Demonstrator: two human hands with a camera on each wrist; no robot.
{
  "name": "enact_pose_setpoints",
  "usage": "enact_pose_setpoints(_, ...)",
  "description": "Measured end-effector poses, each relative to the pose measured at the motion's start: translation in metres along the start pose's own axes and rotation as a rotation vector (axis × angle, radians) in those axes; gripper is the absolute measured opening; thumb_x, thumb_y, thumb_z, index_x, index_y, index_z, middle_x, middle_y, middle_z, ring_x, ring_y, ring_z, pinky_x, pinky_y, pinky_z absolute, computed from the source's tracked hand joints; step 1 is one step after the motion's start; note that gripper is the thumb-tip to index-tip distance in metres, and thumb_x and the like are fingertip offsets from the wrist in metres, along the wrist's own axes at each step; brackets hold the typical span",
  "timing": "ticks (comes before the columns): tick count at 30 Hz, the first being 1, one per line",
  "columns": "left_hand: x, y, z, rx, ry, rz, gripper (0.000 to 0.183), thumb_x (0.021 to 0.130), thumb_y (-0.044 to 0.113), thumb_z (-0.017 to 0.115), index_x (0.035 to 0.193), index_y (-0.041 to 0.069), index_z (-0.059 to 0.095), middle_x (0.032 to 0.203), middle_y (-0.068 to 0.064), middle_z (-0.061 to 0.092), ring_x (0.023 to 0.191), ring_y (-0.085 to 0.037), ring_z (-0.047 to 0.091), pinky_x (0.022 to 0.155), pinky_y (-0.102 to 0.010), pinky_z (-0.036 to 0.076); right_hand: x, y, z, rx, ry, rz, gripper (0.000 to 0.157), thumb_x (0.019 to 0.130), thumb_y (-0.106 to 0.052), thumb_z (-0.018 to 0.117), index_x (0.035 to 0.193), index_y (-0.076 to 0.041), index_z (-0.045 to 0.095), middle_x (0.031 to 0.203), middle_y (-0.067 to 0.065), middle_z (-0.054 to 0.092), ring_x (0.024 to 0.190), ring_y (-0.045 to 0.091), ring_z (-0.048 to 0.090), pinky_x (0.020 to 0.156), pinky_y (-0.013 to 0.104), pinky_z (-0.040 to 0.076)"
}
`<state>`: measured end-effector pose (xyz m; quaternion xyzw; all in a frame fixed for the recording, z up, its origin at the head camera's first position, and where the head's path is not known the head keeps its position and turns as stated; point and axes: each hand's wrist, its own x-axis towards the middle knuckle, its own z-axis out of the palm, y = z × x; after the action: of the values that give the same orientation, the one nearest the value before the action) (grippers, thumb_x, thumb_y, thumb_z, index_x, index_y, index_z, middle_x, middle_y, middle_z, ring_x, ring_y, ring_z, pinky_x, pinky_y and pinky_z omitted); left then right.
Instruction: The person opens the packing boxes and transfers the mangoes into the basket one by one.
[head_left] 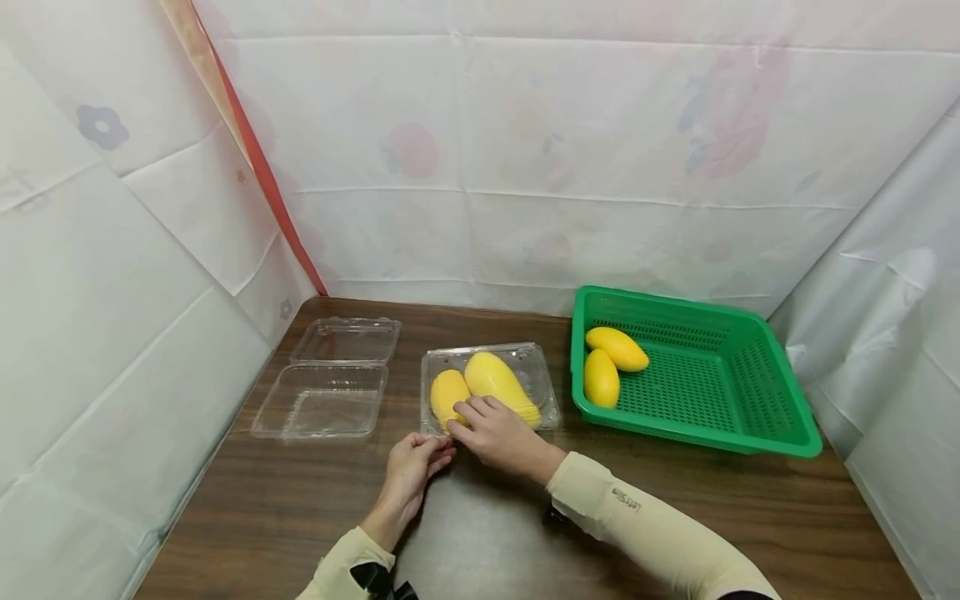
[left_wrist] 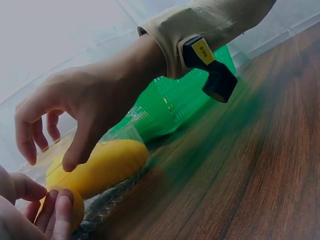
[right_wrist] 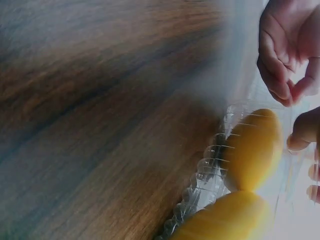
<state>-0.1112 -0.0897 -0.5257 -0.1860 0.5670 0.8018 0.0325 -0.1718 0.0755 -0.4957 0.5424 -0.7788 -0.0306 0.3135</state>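
Note:
A clear plastic clamshell box (head_left: 547, 392) lies on the table with two yellow mangoes inside, a larger one (head_left: 497, 382) and a smaller one (head_left: 447, 392). Its lid is down over them. My left hand (head_left: 411, 477) pinches the box's near left corner between thumb and fingers. Over the front of the lid, my right hand (head_left: 498, 435) reaches in from the right, fingers bent loosely and thumb apart. In the left wrist view, the right hand (left_wrist: 85, 107) arches above the mangoes with nothing gripped.
A second clear clamshell box (head_left: 318, 433) stands opened out at the left. To the right, a green plastic basket (head_left: 693, 433) holds two more mangoes, one behind (head_left: 617, 348) and one in front (head_left: 602, 379). White patterned cloth (head_left: 525, 167) hangs behind the brown wooden table (head_left: 247, 508).

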Motion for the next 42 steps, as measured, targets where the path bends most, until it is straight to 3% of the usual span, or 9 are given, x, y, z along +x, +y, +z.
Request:
enact_pose_setpoints(6,-0.001,0.001,0.000,0.016,0.000,-0.002,0.014,0.094,-0.002,0.053,0.082,0.005,0.049,0.078,-0.002,0.069,0.073,-0.010,0.068,0.067,-0.022,0.057,0.007,-0.005,0.005,-0.077,0.043,-0.018,0.021,0.103,-0.015,0.043,0.108,-0.016,0.063,0.107,0.002,0.065,0.096,0.019,0.063,0.086,0.028,0.054)
enact_pose_setpoints(12,-0.002,0.002,0.000,0.014,-0.004,0.006,0.012,0.095,0.001,0.053,0.085,0.005,0.049,0.077,0.000,0.070,0.073,-0.009,0.069,0.068,-0.022,0.057,0.014,-0.003,0.001,-0.087,0.040,-0.041,0.019,0.099,-0.014,0.049,0.110,-0.014,0.065,0.100,0.000,0.066,0.089,0.017,0.063,0.080,0.027,0.053)
enact_pose_setpoints(19,0.002,0.002,-0.002,0.083,0.043,0.072,0.007,0.093,0.001,0.059,0.089,0.001,0.053,0.082,-0.002,0.073,0.074,-0.009,0.070,0.068,-0.023,0.058,0.022,0.003,-0.001,-0.104,0.100,-0.084,0.019,0.093,-0.020,0.061,0.108,-0.011,0.069,0.094,-0.001,0.068,0.082,0.013,0.063,0.073,0.025,0.053)
enact_pose_setpoints(23,0.005,0.003,-0.003,0.128,0.064,0.102,0.009,0.091,-0.001,0.062,0.088,0.000,0.053,0.079,-0.003,0.071,0.073,-0.008,0.069,0.067,-0.023,0.058,0.025,0.005,-0.001,-0.085,0.083,-0.100,0.024,0.091,-0.028,0.065,0.107,-0.011,0.071,0.096,-0.002,0.070,0.082,0.012,0.064,0.073,0.024,0.053)
enact_pose_setpoints(29,0.008,0.005,-0.004,0.105,0.054,0.099,0.014,0.090,-0.003,0.062,0.085,0.001,0.050,0.073,-0.003,0.071,0.070,-0.011,0.070,0.066,-0.024,0.059,0.036,0.016,-0.009,-0.055,0.055,-0.143,0.022,0.089,-0.022,0.066,0.107,-0.011,0.071,0.096,-0.003,0.072,0.082,0.009,0.065,0.075,0.021,0.054)
enact_pose_setpoints(36,0.008,0.007,-0.006,0.109,0.049,0.076,0.014,0.092,-0.001,0.060,0.087,0.001,0.047,0.076,-0.006,0.070,0.069,-0.012,0.070,0.067,-0.025,0.059,0.054,0.046,-0.043,0.053,0.058,0.055,0.028,0.087,-0.020,0.069,0.113,-0.009,0.071,0.103,0.002,0.074,0.089,0.012,0.070,0.081,0.023,0.057)
enact_pose_setpoints(39,0.007,0.004,-0.005,0.131,0.044,0.059,0.013,0.093,0.000,0.060,0.089,0.000,0.048,0.079,-0.008,0.071,0.070,-0.012,0.070,0.067,-0.025,0.059,0.051,0.054,-0.048,0.092,0.029,0.100,0.029,0.089,-0.021,0.069,0.115,-0.009,0.069,0.108,0.003,0.073,0.095,0.014,0.069,0.086,0.026,0.056)
enact_pose_setpoints(42,0.006,0.000,-0.005,0.141,0.046,0.047,0.013,0.093,0.001,0.061,0.089,-0.001,0.049,0.080,-0.009,0.072,0.069,-0.012,0.070,0.067,-0.024,0.059,0.045,0.058,-0.049,0.116,0.066,0.143,0.023,0.090,-0.023,0.069,0.108,-0.010,0.070,0.103,0.003,0.070,0.091,0.016,0.066,0.082,0.026,0.055)
